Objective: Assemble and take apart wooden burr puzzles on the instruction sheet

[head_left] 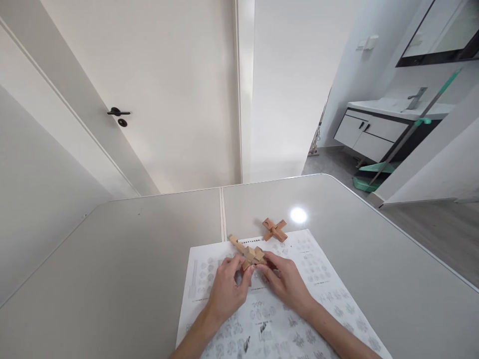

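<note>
Between my two hands is a small light-wood block puzzle (254, 255), made of several interlocked pieces. The thumb and fingers of my left hand (229, 283) pinch its left side. From the right, my right hand (287, 280) grips it in the same way. A longer wooden stick (236, 243) points away from the puzzle toward the upper left; I cannot tell whether it is joined to it. Just beyond, a darker cross-shaped wooden puzzle (275, 230) rests at the top edge of a printed instruction sheet (307, 244). My fingers hide the lower parts of the held puzzle.
The sheet lies on a grey table (149, 279) with a seam running across it. A white door (179, 89) stands beyond the far edge. To the right are a sink cabinet (374, 129) and a green dustpan (364, 184) on the floor.
</note>
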Demonstrator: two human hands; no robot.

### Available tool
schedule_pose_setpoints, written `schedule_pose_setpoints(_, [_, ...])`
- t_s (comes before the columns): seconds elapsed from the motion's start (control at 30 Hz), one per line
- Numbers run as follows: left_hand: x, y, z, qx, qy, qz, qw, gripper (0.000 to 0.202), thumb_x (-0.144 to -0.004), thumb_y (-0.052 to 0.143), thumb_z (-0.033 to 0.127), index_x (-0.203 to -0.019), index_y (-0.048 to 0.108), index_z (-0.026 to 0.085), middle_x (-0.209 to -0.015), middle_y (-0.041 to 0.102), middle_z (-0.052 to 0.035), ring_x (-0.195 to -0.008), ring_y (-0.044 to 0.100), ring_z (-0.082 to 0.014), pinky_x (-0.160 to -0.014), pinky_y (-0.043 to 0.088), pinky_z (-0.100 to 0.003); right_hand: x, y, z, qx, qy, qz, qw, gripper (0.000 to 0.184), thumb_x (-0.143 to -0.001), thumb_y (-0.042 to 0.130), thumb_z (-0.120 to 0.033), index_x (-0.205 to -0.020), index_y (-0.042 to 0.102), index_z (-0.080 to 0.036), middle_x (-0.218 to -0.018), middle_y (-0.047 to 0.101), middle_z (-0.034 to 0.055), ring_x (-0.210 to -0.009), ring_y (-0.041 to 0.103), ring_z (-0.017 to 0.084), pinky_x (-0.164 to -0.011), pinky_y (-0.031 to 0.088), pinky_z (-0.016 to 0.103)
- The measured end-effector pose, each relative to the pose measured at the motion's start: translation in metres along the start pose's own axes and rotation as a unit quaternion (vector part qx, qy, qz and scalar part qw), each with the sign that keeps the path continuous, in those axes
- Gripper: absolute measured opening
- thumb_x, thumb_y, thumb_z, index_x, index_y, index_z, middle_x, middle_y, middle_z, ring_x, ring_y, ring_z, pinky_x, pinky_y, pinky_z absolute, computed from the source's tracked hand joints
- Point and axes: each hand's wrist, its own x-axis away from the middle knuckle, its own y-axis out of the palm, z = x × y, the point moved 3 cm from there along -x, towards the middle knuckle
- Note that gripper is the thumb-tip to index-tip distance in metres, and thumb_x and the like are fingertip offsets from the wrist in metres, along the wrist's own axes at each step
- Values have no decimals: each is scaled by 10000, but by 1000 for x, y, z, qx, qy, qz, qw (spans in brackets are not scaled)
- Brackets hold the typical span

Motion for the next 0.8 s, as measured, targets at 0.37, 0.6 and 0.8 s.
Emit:
schedule_pose_setpoints(0.37, [0, 4, 0, 21, -9, 25, 999, 279, -1005, 548, 352, -753, 602, 245, -594, 732, -19, -808, 636, -263, -701, 468, -339, 8, 4, -5, 86, -81, 77, 990, 205, -1064, 448, -317, -1167, 619, -270, -971, 756, 101, -783, 707, 262, -658, 529, 362])
schedule_pose_setpoints(0.6, [0, 1, 5, 39, -36, 16, 998, 310, -1014, 537, 392, -756, 604, 234, -588, 731, -12, -748, 633, -247, -747, 460, -343, 7, 1, -1, 79, -94, 62, 990, 185, -1068, 452, -320, -1169, 598, -266, -945, 740, 84, -748, 681, 232, -651, 530, 350])
schedule_pose_setpoints(0.8, [-2, 1, -1, 31, -43, 28, 998, 347, -1005, 539, 446, -737, 545, 226, -652, 707, 2, -581, 573, -171, -606, 419, -288, -2, -7, -4, -30, -1, -1, 1000, 262, -1027, 538, -476, -1129, 638, -257, -782, 669, 32, -675, 613, 213, -550, 453, 291])
